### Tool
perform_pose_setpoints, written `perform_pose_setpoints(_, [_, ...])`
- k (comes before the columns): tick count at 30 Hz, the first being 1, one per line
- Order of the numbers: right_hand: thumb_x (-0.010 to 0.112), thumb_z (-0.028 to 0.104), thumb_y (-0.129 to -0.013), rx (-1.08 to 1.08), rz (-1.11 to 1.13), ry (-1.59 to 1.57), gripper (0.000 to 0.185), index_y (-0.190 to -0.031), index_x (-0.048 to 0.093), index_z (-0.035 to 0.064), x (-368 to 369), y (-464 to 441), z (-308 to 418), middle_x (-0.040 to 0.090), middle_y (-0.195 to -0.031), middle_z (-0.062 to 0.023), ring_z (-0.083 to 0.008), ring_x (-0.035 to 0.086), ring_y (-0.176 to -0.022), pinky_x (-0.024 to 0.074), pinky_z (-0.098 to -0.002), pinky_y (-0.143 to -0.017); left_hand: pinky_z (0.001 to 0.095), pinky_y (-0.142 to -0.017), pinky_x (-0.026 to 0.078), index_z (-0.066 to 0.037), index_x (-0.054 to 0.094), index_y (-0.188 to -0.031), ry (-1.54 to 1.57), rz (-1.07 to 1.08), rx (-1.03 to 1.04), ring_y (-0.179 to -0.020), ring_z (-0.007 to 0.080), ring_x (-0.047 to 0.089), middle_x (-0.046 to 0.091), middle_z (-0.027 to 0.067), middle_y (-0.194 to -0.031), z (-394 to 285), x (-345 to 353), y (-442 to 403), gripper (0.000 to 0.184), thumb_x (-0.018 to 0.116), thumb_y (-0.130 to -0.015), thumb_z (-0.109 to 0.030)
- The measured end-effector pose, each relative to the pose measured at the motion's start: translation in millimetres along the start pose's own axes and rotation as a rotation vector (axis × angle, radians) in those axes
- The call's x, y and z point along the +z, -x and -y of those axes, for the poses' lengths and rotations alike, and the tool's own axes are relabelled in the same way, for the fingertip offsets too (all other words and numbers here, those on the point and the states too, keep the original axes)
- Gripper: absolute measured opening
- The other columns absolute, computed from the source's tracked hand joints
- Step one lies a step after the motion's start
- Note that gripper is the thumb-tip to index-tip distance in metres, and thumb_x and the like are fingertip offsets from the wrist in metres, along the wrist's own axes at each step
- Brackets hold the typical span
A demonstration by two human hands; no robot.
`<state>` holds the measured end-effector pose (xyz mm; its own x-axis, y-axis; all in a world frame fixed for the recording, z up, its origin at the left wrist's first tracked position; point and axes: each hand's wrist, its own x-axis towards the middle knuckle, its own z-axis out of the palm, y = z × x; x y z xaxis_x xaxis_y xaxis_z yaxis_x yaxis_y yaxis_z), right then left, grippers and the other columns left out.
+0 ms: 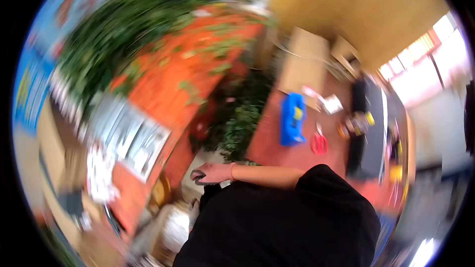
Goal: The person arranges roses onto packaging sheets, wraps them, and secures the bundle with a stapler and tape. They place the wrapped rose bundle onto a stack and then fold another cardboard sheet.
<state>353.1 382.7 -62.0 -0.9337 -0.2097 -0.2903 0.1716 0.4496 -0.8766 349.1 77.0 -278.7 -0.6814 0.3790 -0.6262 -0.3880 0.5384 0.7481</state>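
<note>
My right hand (213, 173) wears a pink glove with dark grey on the fingers. It is held in front of my black shirt (282, 222), above the gap between two red-topped tables. Its fingers look curled in, and what they hold, if anything, does not show. I cannot make out my left hand; the black shirt and blur cover that side. Nearest the right hand are leafy green stems (237, 128) low in the gap. A large bunch of long-stemmed greenery (114, 34) lies on the orange-red table (183, 104), beside printed paper sheets (143, 141).
On the other red table (267, 141) are a blue tape dispenser (293, 118), red-handled scissors (319, 143), a jar (352, 125) and flat cardboard (304, 62). Loose leaves (222, 47) litter the orange-red table. A clear plastic-wrapped bundle (175, 227) stands low by my body.
</note>
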Motion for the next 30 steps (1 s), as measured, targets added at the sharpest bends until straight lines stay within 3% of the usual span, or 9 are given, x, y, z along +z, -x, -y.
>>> perform_pose_setpoints(8, [0.069, 0.022, -0.076, -0.002, -1.024, 0.257, 0.042, -0.113, 0.06, 0.0041, -70.6, 234.7, 67.1, 0.061, -0.102, -0.0128, -0.0279, 0.059, -0.093, 0.0483, -0.0378, -0.082, 0.0319, -0.086, 0.047, 0.004, 0.054, -0.121, -0.659, 0.543, 0.154, -0.098, 0.0233, 0.061, 0.065, 0.0168, -0.11, -187.9, 9.0, -65.4, 0.041, 0.053, -0.093, -0.026])
perform_pose_setpoints(10, [0.076, 0.018, -0.069, 0.532, -1.255, 0.221, 0.046, -0.111, 0.061, 0.0041, -79.7, 335.7, 98.4, 0.061, -0.101, -0.0124, -0.0289, 0.059, -0.092, 0.0478, -0.0363, -0.083, 0.0319, -0.085, 0.047, 0.004, 0.054, -0.121, -0.784, 0.674, 0.225, -0.097, 0.0234, 0.062, 0.065, 0.0167, -0.109, -215.1, 40.9, -61.7, 0.041, 0.053, -0.093, -0.026])
perform_pose_setpoints(11, [0.077, 0.018, -0.066, 0.528, -1.407, 0.476, 0.053, -0.113, 0.059, 0.0037, -75.4, 392.2, 73.5, 0.06, -0.109, -0.0141, -0.0317, 0.056, -0.102, 0.0449, -0.0392, -0.091, 0.0306, -0.081, 0.049, 0.002, 0.054, -0.122, -0.839, 0.784, 0.346, -0.089, 0.0211, 0.063, 0.066, 0.0143, -0.102, -216.3, 57.5, -67.6, 0.04, 0.051, -0.094, -0.027])
perform_pose_setpoints(15, [0.08, 0.035, -0.056, 1.412, -1.058, 0.627, 0.1, -0.14, 0.035, 0.0056, -34.1, 551.2, -24.0, 0.039, -0.14, -0.0221, -0.0398, 0.035, -0.131, 0.0262, -0.0458, -0.111, 0.0288, -0.08, 0.049, 0.0, 0.055, -0.121, -0.688, 1.081, 0.098, -0.088, 0.0178, 0.063, 0.066, 0.0122, -0.096, -311.2, 138.0, 0.2, 0.04, 0.053, -0.095, -0.03])
perform_pose_setpoints(16, [0.081, 0.035, -0.055, 1.354, -0.931, 0.565, 0.103, -0.142, 0.032, 0.0062, 4.6, 591.4, -92.8, 0.037, -0.142, -0.0223, -0.0382, 0.036, -0.131, 0.0262, -0.0455, -0.112, 0.0287, -0.081, 0.05, 0.0, 0.055, -0.121, -0.657, 1.215, 0.084, -0.09, 0.0167, 0.063, 0.066, 0.0116, -0.096, -333.1, 160.2, 15.9, 0.04, 0.054, -0.094, -0.03])
perform_pose_setpoints(21, [0.072, 0.034, -0.068, 1.18, -1.028, 0.734, 0.058, -0.119, 0.056, 0.0127, 33.6, 566.4, -51.0, 0.059, -0.12, -0.0117, -0.0302, 0.055, -0.111, 0.0411, -0.042, -0.098, 0.034, -0.088, 0.049, -0.003, 0.053, -0.124, -0.473, 1.704, 0.172, -0.099, 0.0187, 0.061, 0.063, 0.0117, -0.107, -395.9, 301.2, 96.8, 0.042, 0.055, -0.094, -0.033])
perform_pose_setpoints(25, [0.059, 0.016, -0.069, 0.964, -1.008, 0.772, 0.003, -0.072, 0.059, 0.0146, 33.1, 513.9, 38.1, 0.059, -0.065, -0.0031, -0.0226, 0.063, -0.064, 0.0486, -0.0348, -0.052, 0.0445, -0.102, 0.04, -0.007, 0.029, -0.142, -0.346, 1.575, -0.294, -0.125, 0.0279, 0.045, 0.041, 0.0146, -0.14, -387.1, 413.6, 174.3, 0.055, 0.047, -0.098, -0.035])
perform_pose_setpoints(27, [0.06, 0.018, -0.071, 0.948, -0.92, 0.668, 0.016, -0.086, 0.06, 0.0127, 58.9, 469.7, 55.4, 0.063, -0.082, -0.0026, -0.0213, 0.064, -0.077, 0.0503, -0.0335, -0.067, 0.0448, -0.103, 0.038, -0.008, 0.026, -0.143, -0.435, 1.683, -0.408, -0.126, 0.0271, 0.042, 0.037, 0.0149, -0.143, -389.7, 458.2, 203.4, 0.057, 0.049, -0.097, -0.032])
perform_pose_setpoints(30, [0.065, 0.029, -0.075, 0.656, -1.101, 0.499, 0.044, -0.113, 0.058, 0.0065, 73.0, 434.8, 62.0, 0.062, -0.108, -0.0102, -0.0255, 0.061, -0.101, 0.0465, -0.0354, -0.09, 0.0352, -0.095, 0.043, -0.006, 0.04, -0.137, -0.566, 1.772, 0.247, -0.112, 0.0195, 0.053, 0.052, 0.0136, -0.131, -370.9, 489.4, 214.9, 0.054, 0.058, -0.086, -0.01])
